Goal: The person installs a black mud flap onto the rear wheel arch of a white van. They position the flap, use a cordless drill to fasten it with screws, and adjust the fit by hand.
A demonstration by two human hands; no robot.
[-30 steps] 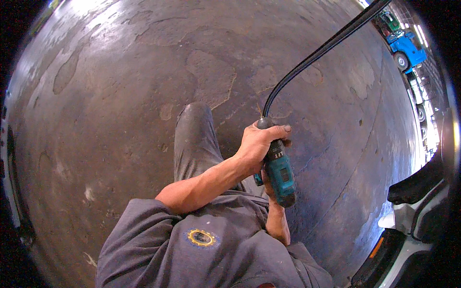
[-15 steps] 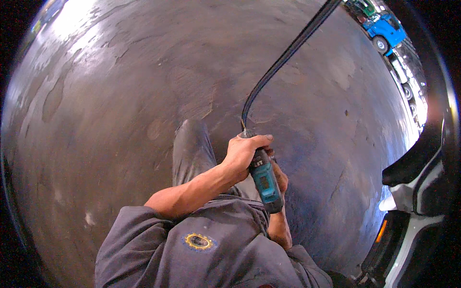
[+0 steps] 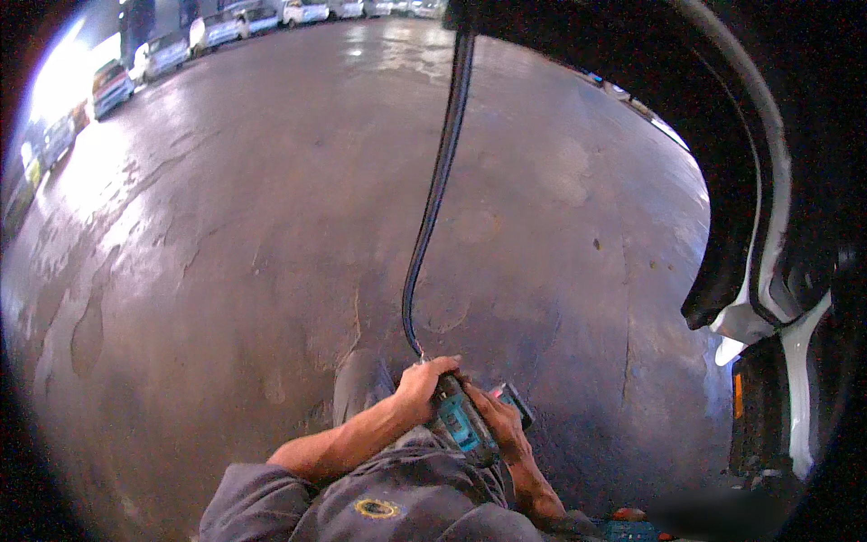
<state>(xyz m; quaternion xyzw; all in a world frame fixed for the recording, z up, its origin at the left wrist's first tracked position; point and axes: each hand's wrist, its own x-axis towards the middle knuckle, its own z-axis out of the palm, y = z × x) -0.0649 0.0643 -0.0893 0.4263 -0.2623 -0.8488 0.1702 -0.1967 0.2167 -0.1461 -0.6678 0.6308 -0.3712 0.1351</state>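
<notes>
Since the earlier frame, both hands and the drill (image 3: pixel 462 423) sit lower, and the hose (image 3: pixel 432 212) now runs toward 12 o'clock. Left hand (image 3: pixel 426 383) wraps closed around the drill's top. Right hand (image 3: pixel 502 430) grips its body, fingers curled shut. A car (image 3: pixel 768 235) stands at 3 o'clock.

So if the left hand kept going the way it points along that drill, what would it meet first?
Most likely the black hose running up from the teal drill that the left hand grips, though depth is hard to judge here.
</notes>
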